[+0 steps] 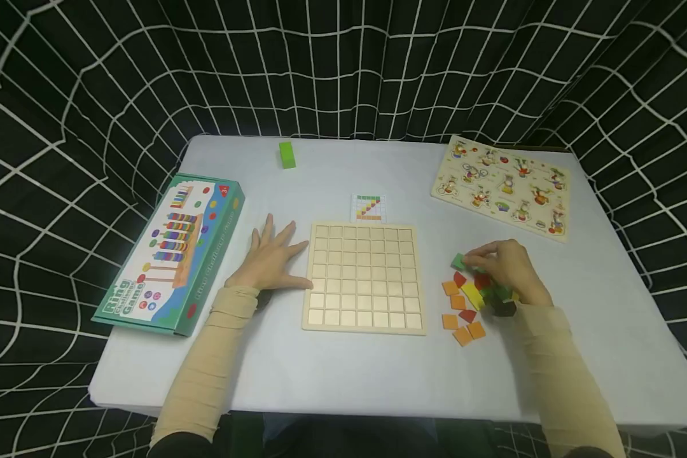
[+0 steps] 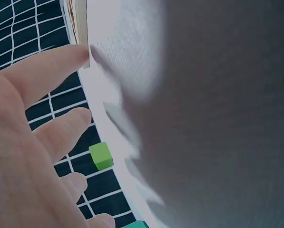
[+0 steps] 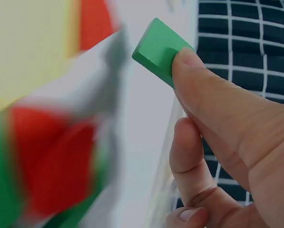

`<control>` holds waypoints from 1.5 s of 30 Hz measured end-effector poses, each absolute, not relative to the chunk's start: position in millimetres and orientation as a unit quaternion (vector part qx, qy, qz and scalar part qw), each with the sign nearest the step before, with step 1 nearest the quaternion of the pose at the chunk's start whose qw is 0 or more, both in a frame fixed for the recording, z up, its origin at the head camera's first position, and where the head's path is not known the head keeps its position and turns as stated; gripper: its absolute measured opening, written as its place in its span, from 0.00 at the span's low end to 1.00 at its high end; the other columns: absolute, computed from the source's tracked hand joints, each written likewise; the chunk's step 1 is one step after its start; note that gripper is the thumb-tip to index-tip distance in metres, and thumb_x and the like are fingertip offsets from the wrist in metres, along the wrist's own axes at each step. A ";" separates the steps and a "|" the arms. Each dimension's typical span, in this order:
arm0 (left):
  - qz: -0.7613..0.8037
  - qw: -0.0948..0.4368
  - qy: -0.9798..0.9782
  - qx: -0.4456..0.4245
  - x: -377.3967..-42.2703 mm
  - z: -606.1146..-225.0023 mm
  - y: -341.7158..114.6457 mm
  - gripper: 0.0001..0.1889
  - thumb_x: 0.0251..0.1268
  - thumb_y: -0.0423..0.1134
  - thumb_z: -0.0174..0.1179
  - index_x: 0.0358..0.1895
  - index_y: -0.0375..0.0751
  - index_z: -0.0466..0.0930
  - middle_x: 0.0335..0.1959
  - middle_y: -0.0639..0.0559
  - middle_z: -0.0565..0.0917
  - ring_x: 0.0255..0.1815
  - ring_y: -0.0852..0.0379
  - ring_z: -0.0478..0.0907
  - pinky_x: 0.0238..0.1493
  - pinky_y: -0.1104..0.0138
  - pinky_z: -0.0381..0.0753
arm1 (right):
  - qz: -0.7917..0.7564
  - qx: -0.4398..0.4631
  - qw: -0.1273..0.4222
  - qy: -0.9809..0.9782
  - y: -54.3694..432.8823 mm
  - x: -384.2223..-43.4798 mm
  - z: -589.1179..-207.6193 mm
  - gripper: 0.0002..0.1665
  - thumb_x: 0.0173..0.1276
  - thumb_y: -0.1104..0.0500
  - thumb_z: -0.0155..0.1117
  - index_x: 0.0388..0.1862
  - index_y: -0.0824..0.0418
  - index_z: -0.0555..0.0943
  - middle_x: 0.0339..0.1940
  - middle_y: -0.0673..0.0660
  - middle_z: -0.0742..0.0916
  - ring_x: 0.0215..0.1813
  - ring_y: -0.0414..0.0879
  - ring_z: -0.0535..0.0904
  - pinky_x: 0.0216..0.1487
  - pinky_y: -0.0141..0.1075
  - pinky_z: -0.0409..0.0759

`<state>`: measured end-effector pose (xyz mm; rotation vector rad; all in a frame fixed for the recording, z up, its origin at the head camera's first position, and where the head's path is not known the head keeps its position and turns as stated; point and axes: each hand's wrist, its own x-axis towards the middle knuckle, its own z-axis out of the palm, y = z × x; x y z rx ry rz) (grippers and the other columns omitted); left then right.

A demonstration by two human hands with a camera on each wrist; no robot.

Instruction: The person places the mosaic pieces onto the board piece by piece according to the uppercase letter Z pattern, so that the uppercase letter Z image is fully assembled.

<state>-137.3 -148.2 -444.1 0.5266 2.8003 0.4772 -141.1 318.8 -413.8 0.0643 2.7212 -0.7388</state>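
Between thumb and fingers, my right hand (image 1: 506, 270) pinches a green square tile (image 3: 156, 50), held above a loose group of tiles. Orange squares (image 1: 450, 322), red pieces (image 1: 467, 315) and a yellow piece (image 1: 472, 295) lie around and under that hand, which hides part of the group. My left hand (image 1: 266, 261) lies spread out, its thumb touching the left edge of a wooden grid board (image 1: 364, 278). The board's square cells hold no tiles. Just behind it lies a small pattern card (image 1: 369, 208) with green, red, yellow and orange cells.
A boxed ring game (image 1: 174, 254) lies on the left of the white table (image 1: 332, 375). At the back stands a bright green block (image 1: 287, 155). A wooden picture puzzle board (image 1: 506, 186) lies at the back right. Dark netted cloth (image 1: 343, 70) hangs behind the table.
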 end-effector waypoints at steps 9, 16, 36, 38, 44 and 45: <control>0.172 0.121 0.957 0.199 -138.5 -441.6 -146.5 0.52 0.49 0.67 0.74 0.76 0.45 0.70 0.86 0.43 0.54 0.85 0.24 0.28 0.77 0.23 0.37 | -0.303 -0.009 0.188 0.934 242.4 -189.3 -390.9 0.29 0.70 0.41 0.70 0.55 0.64 0.88 0.75 0.71 0.75 0.77 0.66 0.68 0.76 0.61 0.68; 0.178 0.122 0.951 0.221 -140.6 -439.8 -139.2 0.53 0.47 0.67 0.75 0.77 0.47 0.69 0.86 0.51 0.57 0.85 0.26 0.26 0.76 0.23 0.36 | -0.334 -0.052 0.199 0.920 172.2 -220.6 -402.5 0.23 0.69 0.48 0.72 0.51 0.65 0.89 0.69 0.67 0.82 0.77 0.63 0.71 0.81 0.58 0.66; 0.178 0.136 0.948 0.225 -135.4 -443.2 -143.8 0.53 0.48 0.66 0.74 0.77 0.45 0.68 0.83 0.55 0.62 0.86 0.28 0.30 0.76 0.23 0.36 | -0.267 -0.120 0.211 0.932 90.8 -240.7 -428.0 0.16 0.66 0.49 0.74 0.46 0.58 0.91 0.60 0.60 0.89 0.78 0.61 0.72 0.83 0.66 0.55; 0.174 0.137 0.949 0.223 -136.1 -442.1 -145.1 0.53 0.48 0.67 0.74 0.77 0.45 0.68 0.83 0.55 0.62 0.86 0.28 0.31 0.77 0.23 0.37 | -0.275 -0.125 0.207 0.930 89.1 -241.3 -428.1 0.16 0.66 0.49 0.74 0.46 0.58 0.91 0.60 0.60 0.89 0.78 0.61 0.72 0.83 0.65 0.58; 0.160 0.142 0.952 0.220 -137.2 -439.8 -145.7 0.54 0.48 0.68 0.73 0.78 0.46 0.67 0.84 0.55 0.62 0.86 0.28 0.31 0.77 0.24 0.37 | -0.323 -0.100 0.219 0.915 100.5 -235.8 -421.4 0.17 0.67 0.50 0.74 0.48 0.60 0.91 0.59 0.61 0.90 0.66 0.58 0.82 0.77 0.55 0.73; 0.159 0.142 0.952 0.218 -137.6 -439.2 -146.4 0.54 0.48 0.68 0.73 0.78 0.46 0.67 0.84 0.55 0.62 0.86 0.28 0.30 0.77 0.24 0.36 | -0.327 -0.095 0.219 0.914 104.3 -235.1 -419.2 0.17 0.67 0.50 0.74 0.49 0.60 0.91 0.59 0.60 0.90 0.66 0.57 0.82 0.76 0.53 0.74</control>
